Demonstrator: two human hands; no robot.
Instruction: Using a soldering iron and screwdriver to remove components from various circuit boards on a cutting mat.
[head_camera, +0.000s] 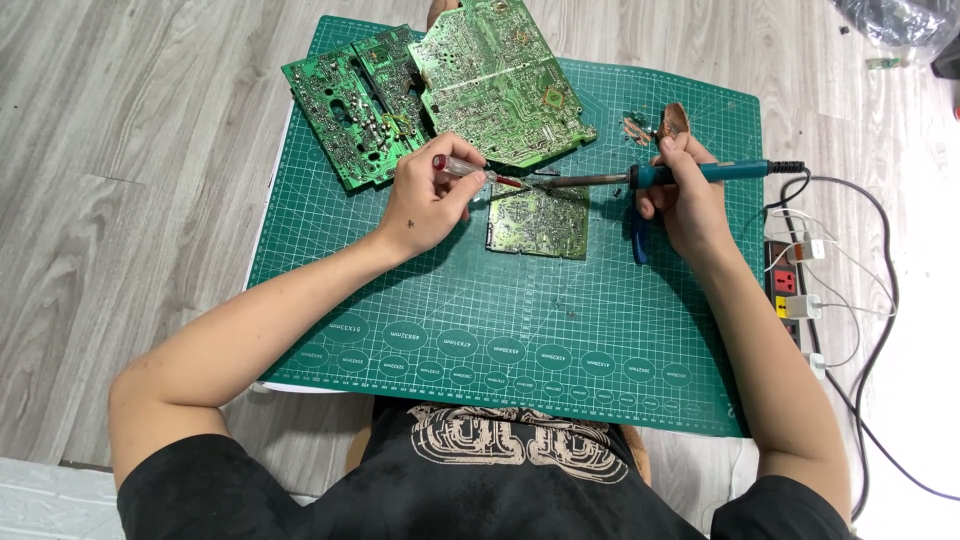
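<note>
While hands work, larger circuit boards (440, 90) overlap behind, power strip (795, 295) right

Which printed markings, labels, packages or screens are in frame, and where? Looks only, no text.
No screens or packages.
Cutting mat: green, white grid, a row of white printed ovals along its near edge.
Black T-shirt: pale printed graphic on the chest, bottom centre.
Power strip: on the floor right of the mat, red switch, white plugs.
Circuit boards: green, pale printed traces, at the mat's far edge.
</note>
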